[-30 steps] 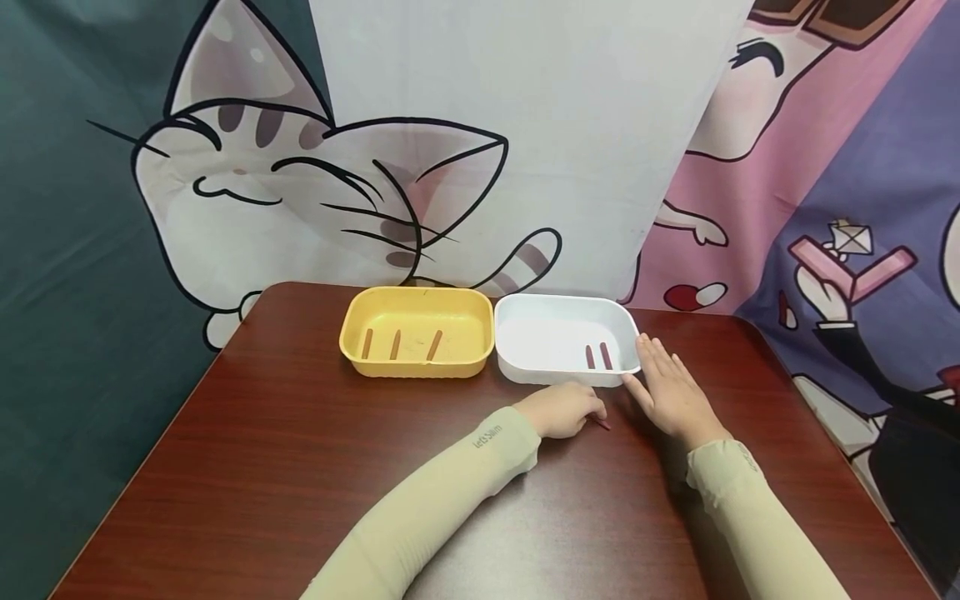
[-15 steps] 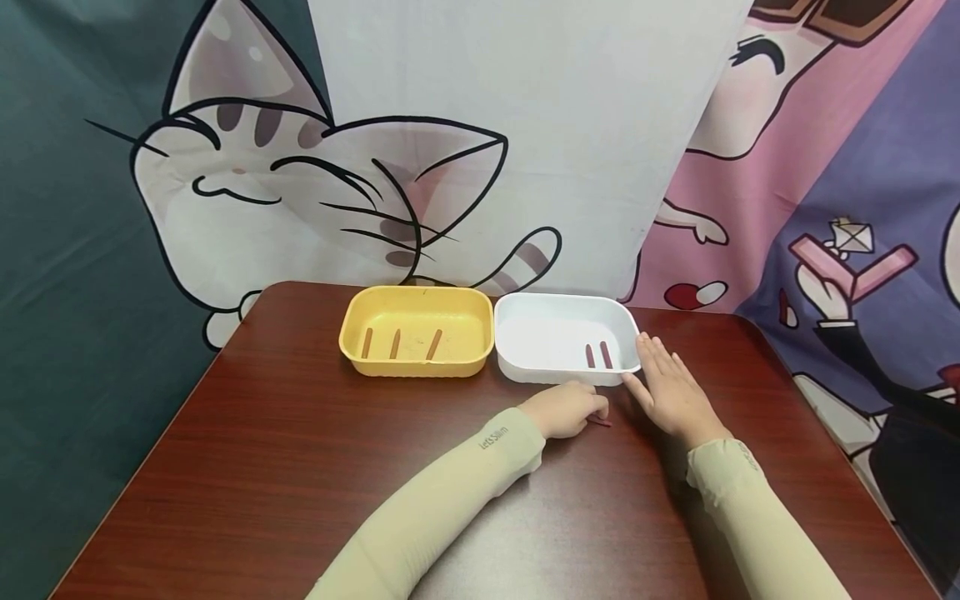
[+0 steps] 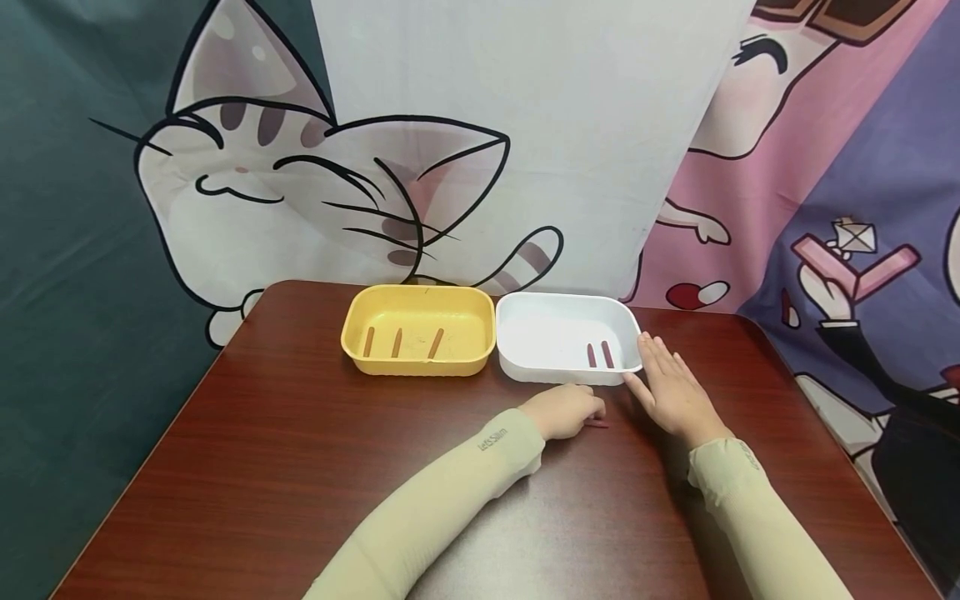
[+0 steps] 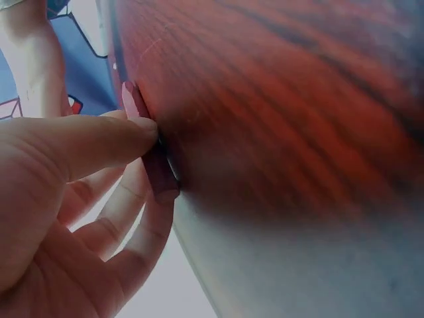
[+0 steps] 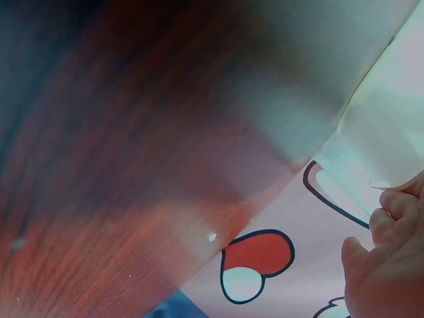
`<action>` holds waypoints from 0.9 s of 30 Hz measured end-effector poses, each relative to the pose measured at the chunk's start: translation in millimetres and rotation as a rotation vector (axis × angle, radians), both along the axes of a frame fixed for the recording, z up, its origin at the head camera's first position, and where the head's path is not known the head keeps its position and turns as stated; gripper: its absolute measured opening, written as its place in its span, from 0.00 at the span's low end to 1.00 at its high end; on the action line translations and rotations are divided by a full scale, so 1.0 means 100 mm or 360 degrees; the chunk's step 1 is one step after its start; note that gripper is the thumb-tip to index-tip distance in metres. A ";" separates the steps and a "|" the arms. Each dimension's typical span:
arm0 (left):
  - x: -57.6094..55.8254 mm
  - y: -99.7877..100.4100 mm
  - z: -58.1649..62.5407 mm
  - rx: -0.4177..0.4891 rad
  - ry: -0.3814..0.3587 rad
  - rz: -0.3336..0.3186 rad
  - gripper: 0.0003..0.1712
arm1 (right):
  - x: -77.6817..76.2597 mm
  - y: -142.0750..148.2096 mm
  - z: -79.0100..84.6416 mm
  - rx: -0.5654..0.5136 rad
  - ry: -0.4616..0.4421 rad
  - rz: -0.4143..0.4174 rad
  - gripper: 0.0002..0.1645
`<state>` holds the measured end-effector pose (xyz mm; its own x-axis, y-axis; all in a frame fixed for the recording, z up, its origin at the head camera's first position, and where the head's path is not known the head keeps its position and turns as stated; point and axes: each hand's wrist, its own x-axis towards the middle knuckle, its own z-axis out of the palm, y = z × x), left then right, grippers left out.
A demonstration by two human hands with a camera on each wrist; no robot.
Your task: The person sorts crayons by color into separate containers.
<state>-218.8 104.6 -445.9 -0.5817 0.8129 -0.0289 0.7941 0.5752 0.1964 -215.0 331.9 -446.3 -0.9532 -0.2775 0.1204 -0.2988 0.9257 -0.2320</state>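
My left hand (image 3: 566, 412) is just in front of the white tray (image 3: 570, 375), low over the table. In the left wrist view its thumb and fingers pinch a short dark red stick (image 4: 159, 173) with flat sides. Only one end of that stick shows in the head view. My right hand (image 3: 675, 400) lies along the white tray's right side, fingers extended and thumb at the near right corner. Two dark red sticks (image 3: 607, 355) lie side by side inside this tray. In the right wrist view, the right fingers (image 5: 383, 228) are at the pale tray's edge.
A yellow tray (image 3: 418, 367) sits against the white tray's left side, with several orange-brown sticks (image 3: 397, 343) in it. Both trays stand near the far edge of the brown table (image 3: 247, 450). A cloth backdrop (image 3: 600, 125) with cartoon drawings hangs behind.
The stick's visible end in my left hand has turned slightly, from slanting to nearly level. My right hand and both trays have stayed put.
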 end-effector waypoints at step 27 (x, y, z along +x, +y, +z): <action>-0.13 -0.25 0.25 0.0821 -0.0707 0.0176 0.21 | 0.01 0.00 0.02 0.0005 -0.0008 -0.0012 0.48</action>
